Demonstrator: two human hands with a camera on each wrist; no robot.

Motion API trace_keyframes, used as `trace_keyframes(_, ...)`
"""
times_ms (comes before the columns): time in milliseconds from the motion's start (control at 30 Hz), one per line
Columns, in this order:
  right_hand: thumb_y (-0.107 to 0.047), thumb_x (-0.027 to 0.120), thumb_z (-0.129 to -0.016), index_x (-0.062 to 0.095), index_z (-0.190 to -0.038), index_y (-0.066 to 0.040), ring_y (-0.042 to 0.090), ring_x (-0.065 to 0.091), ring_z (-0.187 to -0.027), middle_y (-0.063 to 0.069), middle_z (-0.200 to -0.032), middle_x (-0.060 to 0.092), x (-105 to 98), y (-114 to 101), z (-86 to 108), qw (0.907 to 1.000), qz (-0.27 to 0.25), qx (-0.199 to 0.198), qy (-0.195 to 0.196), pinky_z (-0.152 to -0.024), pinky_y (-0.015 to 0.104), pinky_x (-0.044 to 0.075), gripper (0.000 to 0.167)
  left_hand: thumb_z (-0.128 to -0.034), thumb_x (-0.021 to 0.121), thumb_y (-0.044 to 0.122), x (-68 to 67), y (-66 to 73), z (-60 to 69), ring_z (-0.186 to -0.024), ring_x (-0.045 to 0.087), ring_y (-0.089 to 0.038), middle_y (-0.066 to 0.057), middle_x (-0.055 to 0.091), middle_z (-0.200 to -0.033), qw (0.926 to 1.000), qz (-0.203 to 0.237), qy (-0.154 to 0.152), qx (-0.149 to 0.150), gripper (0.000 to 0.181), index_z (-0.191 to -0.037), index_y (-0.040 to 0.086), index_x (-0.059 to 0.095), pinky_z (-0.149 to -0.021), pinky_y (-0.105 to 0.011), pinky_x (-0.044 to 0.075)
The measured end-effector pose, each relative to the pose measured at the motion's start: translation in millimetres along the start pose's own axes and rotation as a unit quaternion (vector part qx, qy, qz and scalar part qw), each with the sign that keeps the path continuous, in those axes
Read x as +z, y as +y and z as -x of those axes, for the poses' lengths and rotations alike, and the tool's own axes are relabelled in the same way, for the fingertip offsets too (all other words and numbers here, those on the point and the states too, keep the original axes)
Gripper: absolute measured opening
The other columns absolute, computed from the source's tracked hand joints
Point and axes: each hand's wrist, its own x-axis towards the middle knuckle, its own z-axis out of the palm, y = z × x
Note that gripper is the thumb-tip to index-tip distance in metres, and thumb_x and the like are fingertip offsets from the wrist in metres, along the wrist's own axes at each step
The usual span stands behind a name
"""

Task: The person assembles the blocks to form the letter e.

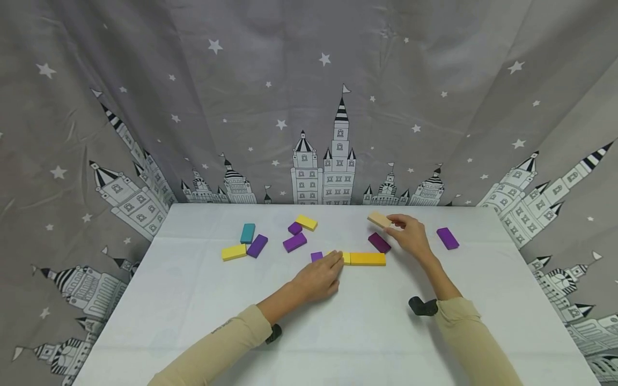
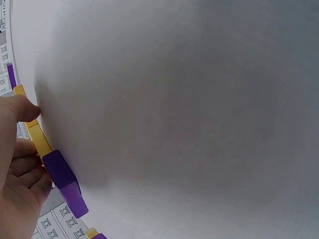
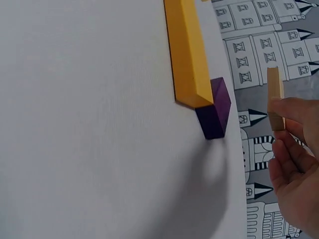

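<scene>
My right hand [image 1: 409,235] pinches a pale wooden block [image 1: 378,219] above the desk [image 1: 376,327], near the maroon block [image 1: 379,243]. My left hand [image 1: 315,279] lies against the yellow-and-orange row [image 1: 368,259]; whether it grips, I cannot tell.

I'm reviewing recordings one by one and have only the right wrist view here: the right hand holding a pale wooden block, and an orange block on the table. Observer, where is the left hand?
Observer: In the head view, the left hand is at the row, covering part of the yellow block next to your orange block.
Operator: Anything to the right of the right hand?
Observer: Yes, a purple block lies on the white table, apart from the other blocks.
Operator: Any colour I'm missing on the left side?
Observer: Teal: one teal block lies farther left than the left hand.
</scene>
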Motion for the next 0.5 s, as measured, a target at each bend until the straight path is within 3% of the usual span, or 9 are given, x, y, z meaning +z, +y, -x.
trace_keyframes(500,-0.014,0.071,-0.091,0.066,-0.126,0.001,0.038,0.056,-0.110,0.023,-0.119,0.064,28.9,-5.9,-8.4,0.9993,0.007,0.029,-0.022,-0.095,0.051,0.047,0.038,-0.0994,0.058,0.025,0.9,0.5,-1.1,-0.140,0.040,-0.029,-0.019,0.042,-0.151,1.0000,-0.003,0.002,0.000,0.053,-0.143,-0.004,0.048,-0.113,-0.036,0.033)
